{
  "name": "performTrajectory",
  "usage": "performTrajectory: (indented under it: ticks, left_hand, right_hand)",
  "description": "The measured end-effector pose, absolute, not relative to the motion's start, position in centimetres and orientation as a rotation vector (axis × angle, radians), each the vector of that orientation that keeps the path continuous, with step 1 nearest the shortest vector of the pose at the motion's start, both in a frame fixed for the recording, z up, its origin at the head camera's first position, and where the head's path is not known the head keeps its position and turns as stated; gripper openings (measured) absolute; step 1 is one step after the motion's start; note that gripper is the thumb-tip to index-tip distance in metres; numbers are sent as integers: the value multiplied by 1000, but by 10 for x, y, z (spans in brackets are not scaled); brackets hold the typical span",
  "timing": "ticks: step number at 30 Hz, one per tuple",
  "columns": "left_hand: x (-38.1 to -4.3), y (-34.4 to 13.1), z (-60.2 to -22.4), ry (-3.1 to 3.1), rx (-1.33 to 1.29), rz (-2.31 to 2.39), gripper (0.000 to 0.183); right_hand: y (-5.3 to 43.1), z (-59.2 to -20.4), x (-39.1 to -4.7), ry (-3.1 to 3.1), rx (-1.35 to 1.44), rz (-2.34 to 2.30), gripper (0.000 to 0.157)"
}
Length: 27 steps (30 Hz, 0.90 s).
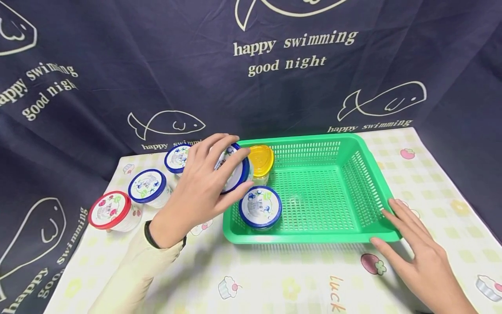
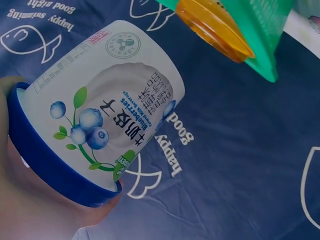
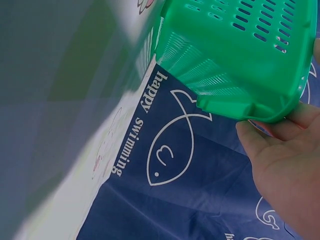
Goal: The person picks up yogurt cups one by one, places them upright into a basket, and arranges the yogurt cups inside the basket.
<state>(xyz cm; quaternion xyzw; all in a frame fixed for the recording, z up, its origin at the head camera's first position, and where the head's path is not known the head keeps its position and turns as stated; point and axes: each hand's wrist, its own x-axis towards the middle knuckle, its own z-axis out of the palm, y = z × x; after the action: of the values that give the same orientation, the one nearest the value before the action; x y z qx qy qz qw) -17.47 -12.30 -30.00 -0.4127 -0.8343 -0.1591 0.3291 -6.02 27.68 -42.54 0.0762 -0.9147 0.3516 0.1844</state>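
"Right of my left hand (image 1: 200, 179), what do I have?"

"The basket (image 1: 306, 238), its bare floor stretching toward my right hand (image 1: 425, 257)."

"And the cup (image 2: 115, 110)?"

"Held in my left, fingers curled round its lid, base tilted away from the palm. The yellow cup (image 1: 260, 161) and blue cup (image 1: 260, 207) sit just beside it, inside the basket."

"My right?"

"Fingers spread, touching the basket's corner; I judge the left nearer those two."

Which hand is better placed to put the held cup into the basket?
Probably the left hand: it holds the cup near one end of the basket; the right hand touches the other.
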Motion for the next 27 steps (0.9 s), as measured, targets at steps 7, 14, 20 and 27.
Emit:
performTrajectory:
  ticks: [7,14,20,27]
  left_hand:
    - [-182,-109,-296,-2191,-1142,-364,46]
    - [-190,-98,-295,-2188,-1195,-333,47]
    - [-197,-85,-297,-2189,-1254,-295,48]
    - [-202,-70,-299,-2186,-1319,-240,48]
  right_hand:
    - [277,-426,-60,-2582,218,989,70]
    - [276,-425,-60,-2585,215,985,71]
    - [279,-426,-62,-2571,227,977,71]
    - [279,-426,-61,-2577,226,979,72]
